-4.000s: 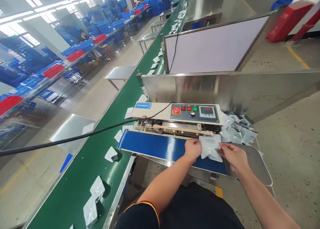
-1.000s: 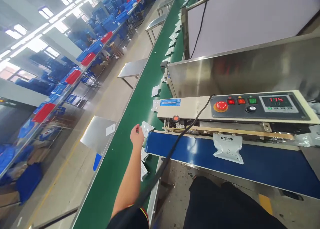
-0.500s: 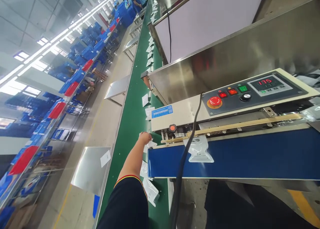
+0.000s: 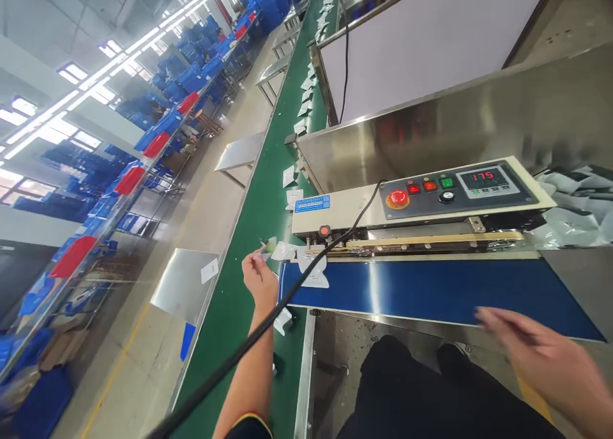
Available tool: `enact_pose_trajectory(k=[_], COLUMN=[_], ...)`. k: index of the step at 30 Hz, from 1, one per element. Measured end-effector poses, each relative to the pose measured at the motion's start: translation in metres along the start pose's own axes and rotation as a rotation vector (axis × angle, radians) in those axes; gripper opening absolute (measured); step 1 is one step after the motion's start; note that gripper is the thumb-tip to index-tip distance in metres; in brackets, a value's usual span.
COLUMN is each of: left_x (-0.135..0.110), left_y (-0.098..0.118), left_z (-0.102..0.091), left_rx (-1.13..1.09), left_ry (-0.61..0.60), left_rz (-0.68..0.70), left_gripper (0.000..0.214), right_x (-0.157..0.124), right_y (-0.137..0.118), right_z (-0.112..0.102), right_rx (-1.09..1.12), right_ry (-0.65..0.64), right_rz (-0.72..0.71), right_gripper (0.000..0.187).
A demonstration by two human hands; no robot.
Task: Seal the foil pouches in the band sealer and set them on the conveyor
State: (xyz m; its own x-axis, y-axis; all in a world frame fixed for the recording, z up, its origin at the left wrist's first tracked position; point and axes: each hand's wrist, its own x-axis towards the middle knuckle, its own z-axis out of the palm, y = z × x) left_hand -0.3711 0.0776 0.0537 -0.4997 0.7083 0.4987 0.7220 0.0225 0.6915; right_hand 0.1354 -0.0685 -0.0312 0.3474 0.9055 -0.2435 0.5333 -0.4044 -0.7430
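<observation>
Left hand is raised over the green conveyor belt, just left of the band sealer. Its thumb and fingertips are pinched on a small pale packet, which is too blurred to read. Right hand sits near and far to the right, blurred, with its fingers spread flat toward the left and nothing in them. It is in front of the near edge of the blue belt.

A white pouch lies at the left end of that blue belt, with its top edge under the sealer's rail. A black cable crosses over it and runs down toward the near left. The sealer's control panel shows red digits reading 175, with a red round button at its left end. A heap of pale pouches lies to the right of the sealer. More pouches are scattered along the green belt into the distance, beside a steel partition.
</observation>
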Motion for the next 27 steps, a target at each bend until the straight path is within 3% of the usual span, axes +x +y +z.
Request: enact_pose_trajectory(k=[3,6,8,12,15,19,23,27], left_x=[-0.076,-0.153,-0.197,-0.262,-0.293,-0.318,-0.330,-0.328], left_y=[0.067,0.132,0.170,0.228,0.259,0.285,0.294,0.289], left_z=[-0.004,0.030,0.064,0.132,0.171,0.218,0.264,0.290], left_rx=[-0.058,-0.240,-0.403,-0.731,-0.742,-0.620,-0.558,-0.565], left_ry=[-0.132,-0.474,-0.619,-0.797,-0.979,-1.107,-1.002,-0.889], left_rz=[-0.066,-0.254,-0.390,-0.598,-0.533,-0.447,-0.668,-0.845], left_gripper=[0.039,0.042,0.046,0.061,0.059,0.053,0.051,0.047], right_x=[0.007,0.010,0.018,0.039,0.051,0.074,0.110,0.141], right_y=[-0.066,-0.102,-0.096,-0.040,0.004,0.046,0.067,0.065], right_z=[0.036,0.045,0.028,-0.036,-0.079,-0.117,-0.134,-0.126], right_rx=[0.262,0.343,0.341,0.335,0.338,0.322,0.321,0.498], right_ry=[-0.267,-0.258,-0.229,-0.096,0.068,0.083,0.107,0.042], right_rz=[-0.198,-0.355,-0.331,-0.130,-0.003,0.100,0.259,0.330], right_gripper=[0.055,0.063,0.060,0.066,0.069,0.063,0.054,0.048])
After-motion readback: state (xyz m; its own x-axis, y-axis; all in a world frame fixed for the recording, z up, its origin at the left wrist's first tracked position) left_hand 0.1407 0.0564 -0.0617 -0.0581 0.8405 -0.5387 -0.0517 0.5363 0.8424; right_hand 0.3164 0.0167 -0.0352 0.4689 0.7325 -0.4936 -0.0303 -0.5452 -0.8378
